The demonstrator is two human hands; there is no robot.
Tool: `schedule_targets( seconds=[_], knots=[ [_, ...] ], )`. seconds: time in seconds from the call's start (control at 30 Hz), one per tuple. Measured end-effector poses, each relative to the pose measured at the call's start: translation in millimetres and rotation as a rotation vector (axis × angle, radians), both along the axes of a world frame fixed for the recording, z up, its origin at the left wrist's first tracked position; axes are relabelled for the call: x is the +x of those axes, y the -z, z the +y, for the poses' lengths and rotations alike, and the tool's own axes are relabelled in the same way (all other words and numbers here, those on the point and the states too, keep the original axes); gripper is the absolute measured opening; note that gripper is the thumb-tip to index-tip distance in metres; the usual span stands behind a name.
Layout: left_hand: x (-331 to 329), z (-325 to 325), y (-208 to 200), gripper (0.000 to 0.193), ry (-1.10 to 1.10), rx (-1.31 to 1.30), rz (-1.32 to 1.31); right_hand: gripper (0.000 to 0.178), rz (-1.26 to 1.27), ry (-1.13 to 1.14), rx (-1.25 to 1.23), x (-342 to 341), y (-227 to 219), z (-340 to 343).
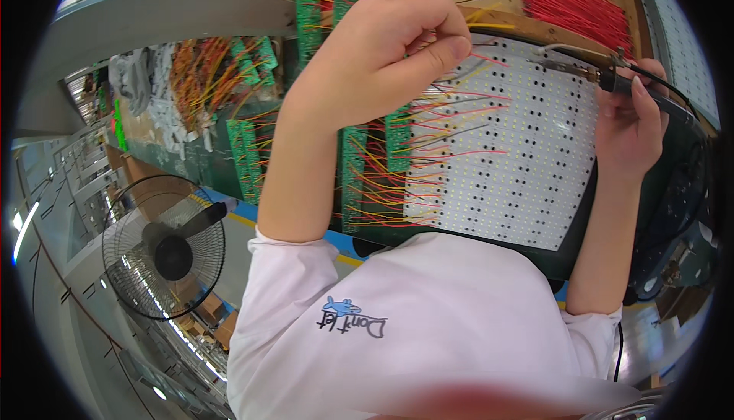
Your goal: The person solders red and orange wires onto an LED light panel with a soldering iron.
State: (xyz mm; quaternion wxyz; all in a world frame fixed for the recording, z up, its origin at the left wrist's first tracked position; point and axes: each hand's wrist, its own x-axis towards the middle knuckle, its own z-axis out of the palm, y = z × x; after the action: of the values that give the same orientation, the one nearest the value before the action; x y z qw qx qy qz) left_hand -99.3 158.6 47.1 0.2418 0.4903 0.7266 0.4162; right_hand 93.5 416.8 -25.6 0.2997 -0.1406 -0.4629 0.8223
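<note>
My left hand (401,53) is closed in a pinch above the far left part of a white LED panel (527,152). Whatever its fingertips may hold is hidden; red, grey and yellow wires (482,22) show close beside them. In my right hand (634,125), at the panel's right side, is a soldering iron (608,79) with a dark handle. Its metal tip points left over the panel's far edge, and a thin pale tube (573,50) curves above it. Green circuit boards (354,179) with red and yellow wires lie along the panel's left side, wire ends resting on the panel.
Bundles of red wire (577,11) lie at the back. Further left are more wired green boards (245,160), a heap of orange and red wires (199,76) and a grey curved bar (168,18). A black fan (168,255) stands at left; a dark cable (688,106) hangs right.
</note>
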Motion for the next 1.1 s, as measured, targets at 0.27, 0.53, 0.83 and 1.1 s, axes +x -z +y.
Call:
schedule_targets(
  seconds=[0.27,0.53,0.83,1.1],
  knots=[
    [8.5,8.2,23.9,0.005,0.014,0.000,0.481,0.033,0.046,0.097,0.026,0.1,-8.6,-2.0],
    [15.3,13.8,23.1,0.008,-0.118,-0.122,0.530,0.029,0.089,0.018,0.091,-7.4,-15.0,-12.2],
    [16.3,14.3,25.8,0.009,-0.177,-0.163,0.583,0.025,-0.019,-0.002,0.187,-17.3,-17.2,-22.1],
    [11.2,13.1,28.8,0.011,-0.082,-0.044,0.623,0.023,0.076,0.022,0.054,-13.1,-12.5,-14.0]
  ],
)
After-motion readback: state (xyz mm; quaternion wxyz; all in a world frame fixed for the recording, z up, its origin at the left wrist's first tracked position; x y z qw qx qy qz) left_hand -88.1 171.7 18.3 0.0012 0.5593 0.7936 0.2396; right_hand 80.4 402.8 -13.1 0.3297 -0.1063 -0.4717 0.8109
